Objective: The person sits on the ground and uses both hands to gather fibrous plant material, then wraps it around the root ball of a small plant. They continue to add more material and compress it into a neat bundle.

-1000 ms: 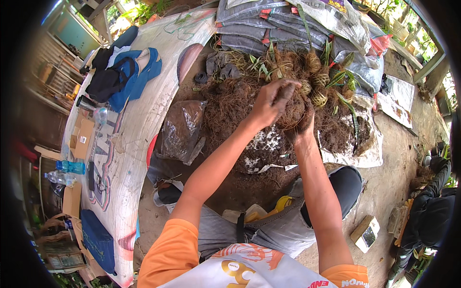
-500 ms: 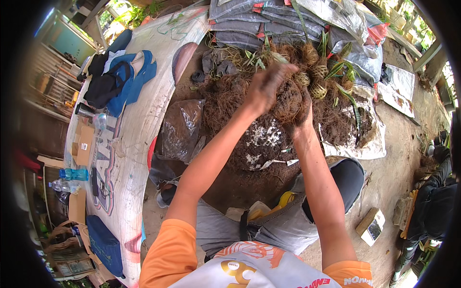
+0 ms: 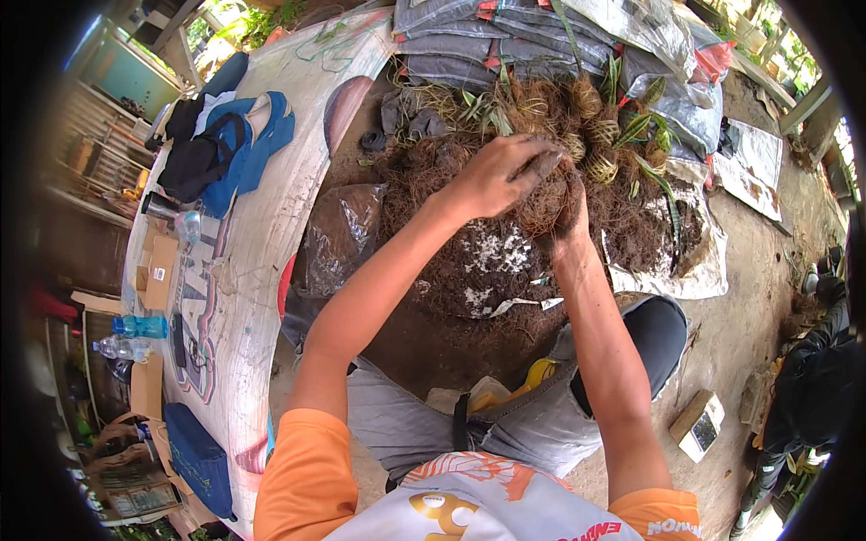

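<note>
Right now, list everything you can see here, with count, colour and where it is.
fibre ball: one, brown, between both hands
fibre heap: one, dark brown with white specks, centre ground
wrapped plant balls: several, tan with green leaves, behind the hands
filled sacks: several, grey, top
printed sheet: one, whitish, left ground
sandals: pair, blue, on the sheet
water bottles: two, clear and blue, far left
left hand: on top of the ball
right hand: under the ball, mostly hidden
</note>
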Available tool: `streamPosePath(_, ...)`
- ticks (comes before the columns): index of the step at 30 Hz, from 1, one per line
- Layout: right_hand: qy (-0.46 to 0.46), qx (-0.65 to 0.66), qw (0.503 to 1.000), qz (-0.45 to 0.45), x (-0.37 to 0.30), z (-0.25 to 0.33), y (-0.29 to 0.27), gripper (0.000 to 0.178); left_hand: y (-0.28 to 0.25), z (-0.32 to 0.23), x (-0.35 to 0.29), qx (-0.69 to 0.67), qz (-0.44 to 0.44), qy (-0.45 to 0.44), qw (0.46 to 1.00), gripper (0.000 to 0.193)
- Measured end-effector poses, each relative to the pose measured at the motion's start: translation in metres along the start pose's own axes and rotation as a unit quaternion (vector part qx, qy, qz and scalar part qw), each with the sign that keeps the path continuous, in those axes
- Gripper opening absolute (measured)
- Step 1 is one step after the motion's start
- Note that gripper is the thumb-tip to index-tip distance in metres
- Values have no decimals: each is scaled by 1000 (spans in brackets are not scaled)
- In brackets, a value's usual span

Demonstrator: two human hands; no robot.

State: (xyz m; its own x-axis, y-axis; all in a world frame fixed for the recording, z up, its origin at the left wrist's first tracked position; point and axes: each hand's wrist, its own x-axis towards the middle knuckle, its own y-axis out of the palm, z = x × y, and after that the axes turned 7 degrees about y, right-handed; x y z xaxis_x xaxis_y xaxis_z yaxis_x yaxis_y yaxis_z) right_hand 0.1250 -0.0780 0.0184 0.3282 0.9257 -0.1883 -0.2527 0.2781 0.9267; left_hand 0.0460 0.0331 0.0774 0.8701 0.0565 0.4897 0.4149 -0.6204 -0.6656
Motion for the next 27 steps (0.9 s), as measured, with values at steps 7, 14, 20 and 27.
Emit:
streamPosePath(7,-60,-57,989,-120,-6,-6,25,41,1,-36,0,182,61,26,981,36)
streamPosePath(14,64,41,996,46,0,-2,13,47,-30,-18,5,-264,-114,66,955,62)
streamPosePath(20,-125,27,983,128,35,-20,-35,43,12,-25,1,165,6,37,986,37)
streamPosePath(27,-6,40,999,6,7,-1,0,40,-3,-35,7,-62,-42,50,996,39)
